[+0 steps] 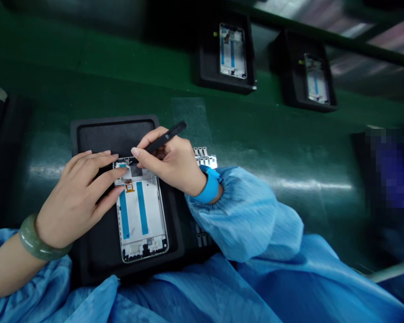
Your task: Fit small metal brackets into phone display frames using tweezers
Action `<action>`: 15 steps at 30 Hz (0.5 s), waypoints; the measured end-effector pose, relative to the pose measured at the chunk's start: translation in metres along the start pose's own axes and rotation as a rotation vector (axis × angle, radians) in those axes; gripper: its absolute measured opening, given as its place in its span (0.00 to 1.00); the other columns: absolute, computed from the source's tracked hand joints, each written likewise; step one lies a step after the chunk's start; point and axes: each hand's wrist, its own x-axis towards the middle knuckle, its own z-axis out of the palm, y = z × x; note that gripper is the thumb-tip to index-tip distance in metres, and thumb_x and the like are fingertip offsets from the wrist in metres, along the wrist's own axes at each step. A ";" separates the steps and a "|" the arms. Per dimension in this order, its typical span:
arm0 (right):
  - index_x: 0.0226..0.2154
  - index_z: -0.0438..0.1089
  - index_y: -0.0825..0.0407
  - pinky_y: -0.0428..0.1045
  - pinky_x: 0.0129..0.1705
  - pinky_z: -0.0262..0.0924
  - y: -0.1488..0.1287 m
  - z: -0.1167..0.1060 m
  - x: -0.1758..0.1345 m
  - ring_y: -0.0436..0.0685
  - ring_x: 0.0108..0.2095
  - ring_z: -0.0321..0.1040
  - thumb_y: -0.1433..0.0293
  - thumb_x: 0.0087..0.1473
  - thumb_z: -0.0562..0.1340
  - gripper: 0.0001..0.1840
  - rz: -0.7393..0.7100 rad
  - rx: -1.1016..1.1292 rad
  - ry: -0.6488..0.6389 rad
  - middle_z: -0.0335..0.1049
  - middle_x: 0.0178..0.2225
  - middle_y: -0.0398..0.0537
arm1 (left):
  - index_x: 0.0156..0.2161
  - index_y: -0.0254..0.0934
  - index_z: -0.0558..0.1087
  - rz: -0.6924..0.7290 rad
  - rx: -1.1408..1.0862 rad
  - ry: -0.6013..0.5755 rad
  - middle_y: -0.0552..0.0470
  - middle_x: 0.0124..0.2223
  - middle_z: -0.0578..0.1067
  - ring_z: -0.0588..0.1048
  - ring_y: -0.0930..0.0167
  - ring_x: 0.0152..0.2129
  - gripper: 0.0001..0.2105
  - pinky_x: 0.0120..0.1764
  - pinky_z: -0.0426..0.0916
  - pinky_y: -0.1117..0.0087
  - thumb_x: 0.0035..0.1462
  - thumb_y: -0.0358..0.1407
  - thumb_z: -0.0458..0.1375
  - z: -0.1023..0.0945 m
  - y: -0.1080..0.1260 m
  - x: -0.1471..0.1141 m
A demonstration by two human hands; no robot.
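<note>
A smartphone mid-frame with two blue strips and an orange flex cable lies face-down in a black tray. My left hand rests at its upper left, fingers stretched out and apart, fingertips touching the frame's top corner and the area near the flex cable. Pinched in my right hand is a slim black pen-like tool, its rounded rear end pointing up and right. That hand is over the frame's upper right edge. The tool's working tip is hidden by my fingers.
Two black trays with similar phone frames stand at the back. Small metal pieces on a strip lie right of my tray, near a clear plastic sheet. The bench top is green.
</note>
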 end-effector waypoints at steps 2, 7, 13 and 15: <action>0.31 0.67 0.54 0.44 0.30 0.63 0.000 0.000 0.000 0.47 0.27 0.68 0.62 0.50 0.64 0.12 -0.001 0.009 -0.005 0.69 0.27 0.41 | 0.51 0.38 0.66 -0.001 0.011 -0.011 0.43 0.52 0.69 0.66 0.61 0.53 0.15 0.56 0.60 0.52 0.59 0.36 0.55 0.000 0.000 0.000; 0.31 0.67 0.53 0.44 0.31 0.64 -0.001 0.000 0.000 0.48 0.27 0.68 0.60 0.50 0.64 0.13 0.035 0.026 -0.005 0.69 0.27 0.41 | 0.49 0.37 0.67 0.005 0.009 -0.010 0.42 0.52 0.69 0.67 0.60 0.52 0.14 0.56 0.60 0.52 0.58 0.36 0.55 0.000 0.000 0.000; 0.30 0.67 0.53 0.44 0.31 0.64 -0.001 0.000 0.000 0.47 0.27 0.68 0.60 0.49 0.64 0.13 0.034 0.061 0.005 0.69 0.28 0.41 | 0.48 0.35 0.67 0.013 0.009 -0.003 0.42 0.51 0.69 0.67 0.60 0.52 0.14 0.56 0.60 0.52 0.58 0.36 0.56 0.000 -0.002 0.000; 0.30 0.67 0.53 0.44 0.31 0.64 -0.001 0.000 0.000 0.47 0.27 0.68 0.61 0.49 0.65 0.12 0.024 0.065 0.004 0.69 0.28 0.41 | 0.48 0.35 0.67 0.008 0.005 -0.006 0.42 0.51 0.69 0.67 0.60 0.52 0.13 0.56 0.60 0.52 0.58 0.36 0.56 0.000 -0.001 0.000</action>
